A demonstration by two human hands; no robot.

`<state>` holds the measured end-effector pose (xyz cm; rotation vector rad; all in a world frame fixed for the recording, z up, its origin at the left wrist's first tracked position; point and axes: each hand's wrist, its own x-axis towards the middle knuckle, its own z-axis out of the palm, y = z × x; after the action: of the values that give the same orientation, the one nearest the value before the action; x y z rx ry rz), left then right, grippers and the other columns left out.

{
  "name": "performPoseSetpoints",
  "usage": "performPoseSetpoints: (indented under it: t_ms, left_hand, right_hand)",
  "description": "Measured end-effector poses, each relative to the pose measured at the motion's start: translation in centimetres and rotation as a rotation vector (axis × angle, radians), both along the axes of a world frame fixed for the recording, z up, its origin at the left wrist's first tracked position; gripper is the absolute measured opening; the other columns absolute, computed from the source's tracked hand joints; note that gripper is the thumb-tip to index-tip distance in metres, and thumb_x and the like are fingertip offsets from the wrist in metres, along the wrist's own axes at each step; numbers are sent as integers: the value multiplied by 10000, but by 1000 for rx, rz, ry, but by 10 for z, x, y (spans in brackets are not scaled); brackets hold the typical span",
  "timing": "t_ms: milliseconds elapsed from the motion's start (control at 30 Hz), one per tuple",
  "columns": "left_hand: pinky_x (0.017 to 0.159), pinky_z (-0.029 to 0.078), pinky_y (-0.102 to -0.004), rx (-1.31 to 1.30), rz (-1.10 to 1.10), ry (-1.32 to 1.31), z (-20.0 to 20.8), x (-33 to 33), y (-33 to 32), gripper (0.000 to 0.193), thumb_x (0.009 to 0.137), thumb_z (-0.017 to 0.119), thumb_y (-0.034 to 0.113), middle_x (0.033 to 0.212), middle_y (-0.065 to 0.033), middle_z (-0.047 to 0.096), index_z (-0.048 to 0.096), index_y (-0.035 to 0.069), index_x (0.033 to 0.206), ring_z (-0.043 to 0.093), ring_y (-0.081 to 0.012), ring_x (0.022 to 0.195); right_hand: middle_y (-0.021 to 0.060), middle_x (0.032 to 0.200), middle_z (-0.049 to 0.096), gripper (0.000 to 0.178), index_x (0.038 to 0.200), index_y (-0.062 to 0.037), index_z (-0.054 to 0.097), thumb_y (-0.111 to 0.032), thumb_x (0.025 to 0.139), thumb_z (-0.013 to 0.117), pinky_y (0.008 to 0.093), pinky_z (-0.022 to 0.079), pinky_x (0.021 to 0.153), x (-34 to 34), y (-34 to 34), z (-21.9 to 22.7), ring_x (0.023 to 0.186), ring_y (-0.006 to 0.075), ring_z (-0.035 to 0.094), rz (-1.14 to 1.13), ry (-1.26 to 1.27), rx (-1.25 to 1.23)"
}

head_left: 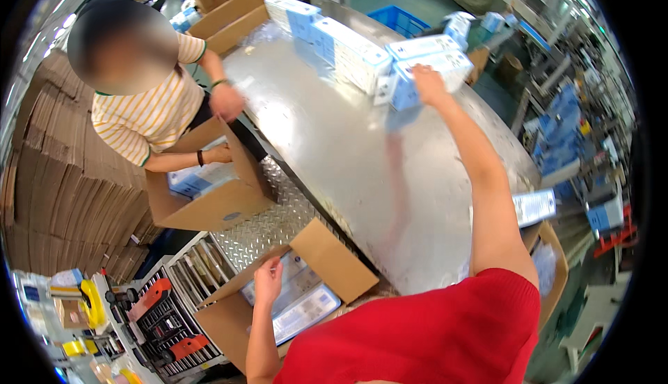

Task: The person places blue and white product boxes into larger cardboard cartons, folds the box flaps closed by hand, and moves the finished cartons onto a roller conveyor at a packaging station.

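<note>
On the far part of the metal table, my right hand point(430, 85) grips the near end of a blue-and-white carton point(440, 69), fingers curled over its top edge. Another such carton point(421, 46) stands right behind it, and a row of matching cartons point(348, 46) runs off to the left. Down at the lower left, my left hand point(267, 281) is closed at the rim of an open cardboard box point(334, 262). Inside that box lie blue-and-white cartons point(306, 312). My left fingertips are small here and partly hidden.
Across on the left, a co-worker point(149, 116) in a striped shirt reaches into another open cardboard box point(229, 203) holding cartons. Behind stand tall stacks of flattened cardboard point(69, 189). A blue crate point(398, 21) sits beyond the metal table point(334, 175). Another box point(553, 262) is at my right.
</note>
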<state>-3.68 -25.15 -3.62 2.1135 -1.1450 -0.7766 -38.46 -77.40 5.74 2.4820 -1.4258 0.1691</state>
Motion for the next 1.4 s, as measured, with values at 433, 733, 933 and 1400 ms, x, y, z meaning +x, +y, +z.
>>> performPoseSetpoints:
  t_ms: [433,733,933,1400]
  left_hand:
    - [1037,317,-453,-300,-581,-591,125,-102,-224,848,692,779,268,1354,-240,390,334,-40,1345,395,-405,1243]
    - [828,415,-434,-96,-737,-554,81,-146,-280,695,600,767,156,1042,-155,537,427,10,1187,535,-368,931]
    - [785,465,-444,-515,-512,-328,132,-99,-250,695,608,797,196,1103,-176,567,465,40,1199,558,-401,951]
    - [918,420,-426,154,-255,-364,45,28,75,732,575,805,159,1154,-155,572,496,30,1226,555,-348,1027]
  right_hand:
    - [203,1158,543,815,1187,-39,505,-363,524,851,419,398,958,100,32,16,1142,363,485,707,-223,701]
    - [192,1240,515,1052,1333,-83,388,-238,411,871,422,371,1007,40,-119,-22,1168,365,482,-26,-69,270]
    - [208,1085,618,781,1244,-29,440,-189,561,782,425,455,865,-41,-85,-39,1015,370,595,207,-178,382]
    - [141,1033,631,741,1200,-55,488,-114,544,827,359,457,855,111,259,116,947,322,616,541,-553,470]
